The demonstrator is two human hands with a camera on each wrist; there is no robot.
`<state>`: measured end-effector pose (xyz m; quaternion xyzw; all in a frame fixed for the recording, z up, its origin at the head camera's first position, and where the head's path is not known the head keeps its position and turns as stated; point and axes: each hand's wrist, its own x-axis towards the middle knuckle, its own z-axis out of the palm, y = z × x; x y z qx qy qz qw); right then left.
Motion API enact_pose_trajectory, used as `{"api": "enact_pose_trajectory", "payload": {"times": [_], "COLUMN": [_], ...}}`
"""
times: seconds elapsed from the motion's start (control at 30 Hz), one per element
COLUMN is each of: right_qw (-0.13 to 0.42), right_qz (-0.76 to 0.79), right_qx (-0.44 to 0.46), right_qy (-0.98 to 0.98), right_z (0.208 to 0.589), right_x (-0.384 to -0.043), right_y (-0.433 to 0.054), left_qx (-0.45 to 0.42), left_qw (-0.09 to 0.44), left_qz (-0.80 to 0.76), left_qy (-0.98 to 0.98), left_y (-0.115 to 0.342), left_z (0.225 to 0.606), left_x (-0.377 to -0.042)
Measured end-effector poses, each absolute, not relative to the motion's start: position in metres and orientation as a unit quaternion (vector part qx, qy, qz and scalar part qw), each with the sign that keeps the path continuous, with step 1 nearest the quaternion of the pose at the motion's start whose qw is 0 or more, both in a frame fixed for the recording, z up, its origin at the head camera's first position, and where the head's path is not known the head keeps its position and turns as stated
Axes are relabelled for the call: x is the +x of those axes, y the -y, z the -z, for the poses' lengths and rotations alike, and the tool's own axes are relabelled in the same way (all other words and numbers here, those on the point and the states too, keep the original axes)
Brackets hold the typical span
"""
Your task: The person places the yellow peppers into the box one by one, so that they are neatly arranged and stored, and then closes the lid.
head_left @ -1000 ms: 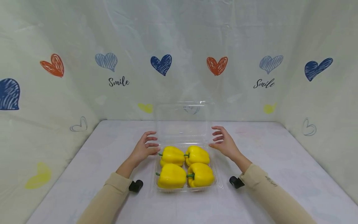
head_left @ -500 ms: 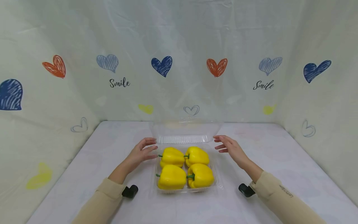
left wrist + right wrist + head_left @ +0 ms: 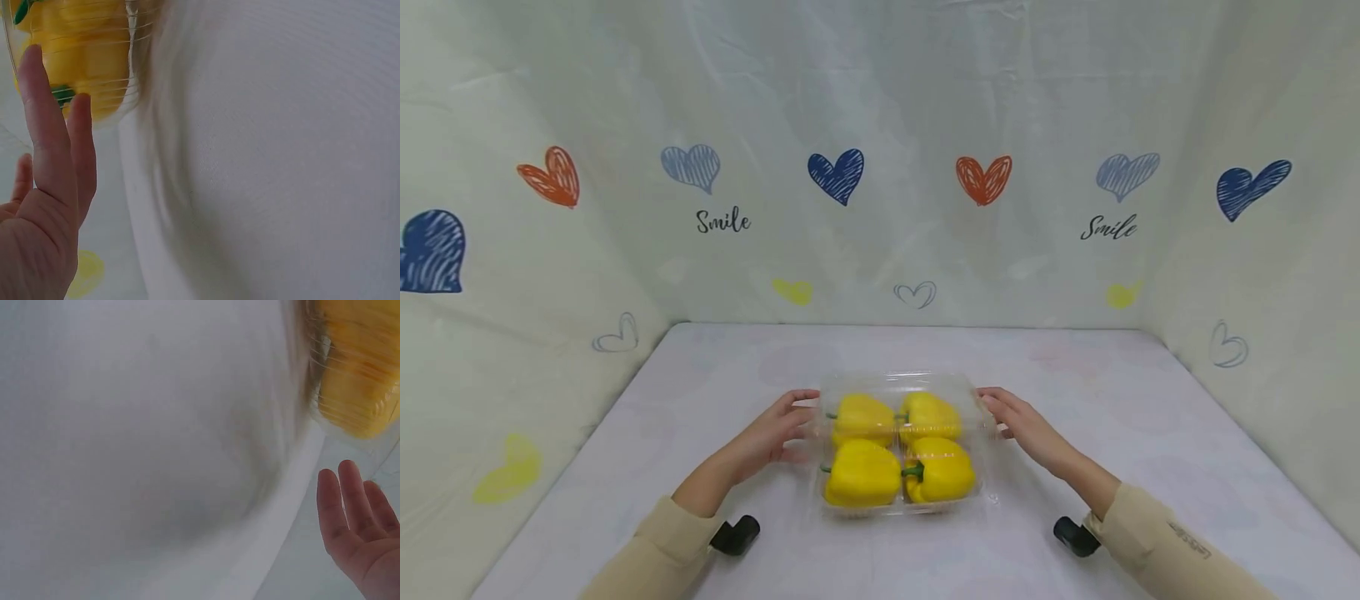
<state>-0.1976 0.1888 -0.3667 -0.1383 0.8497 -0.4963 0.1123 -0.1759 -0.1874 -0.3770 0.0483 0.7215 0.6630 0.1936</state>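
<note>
Several yellow bell peppers [image 3: 862, 473] with green stems sit in a clear plastic clamshell box [image 3: 901, 510] at the middle of the table. Its clear lid [image 3: 898, 383] is tilted forward over them. At the lid's left side is my left hand [image 3: 775, 435], fingers extended along the plastic; part of it shows through the lid. My right hand [image 3: 1030, 432] has its fingertips right at the lid's right side, fingers fairly straight. Both wrist views show relaxed fingers beside the box, the left hand [image 3: 53, 169] overlapping it and the right hand [image 3: 362, 531] below it.
The box stands on a white-covered table [image 3: 880, 567]. Behind it hangs a pale curtain [image 3: 902, 100] printed with hearts and "Smile". A black wrist camera [image 3: 736, 536] sits below the left sleeve, and another black camera [image 3: 1077, 537] is at the right.
The lid has swung from upright behind the box down and forward over the peppers. Both hands have come down toward me along its sides. The box and peppers stay in place.
</note>
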Motion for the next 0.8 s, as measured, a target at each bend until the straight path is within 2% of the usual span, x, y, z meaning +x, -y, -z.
{"api": "enact_pose_trajectory", "payload": {"times": [0.17, 0.37, 0.6, 0.8], "right_qw": [0.142, 0.181, 0.248, 0.292], "right_qz": [0.486, 0.492, 0.509, 0.556], "right_qx": [-0.171, -0.19, -0.207, -0.237], "right_qy": [-0.845, -0.83, -0.798, -0.742], "right_z": [0.371, 0.373, 0.372, 0.373], "right_x": [-0.189, -0.181, -0.175, -0.174], "right_y": [-0.192, -0.195, -0.204, -0.212], "left_qx": [0.068, 0.052, 0.062, 0.07], "left_qw": [0.201, 0.204, 0.234, 0.182], "left_qz": [-0.634, -0.62, -0.634, -0.638], "left_qy": [-0.744, -0.756, -0.734, -0.745], "left_y": [0.188, 0.185, 0.186, 0.181], "left_z": [0.382, 0.384, 0.377, 0.378], "left_x": [-0.166, -0.152, -0.141, -0.144]}}
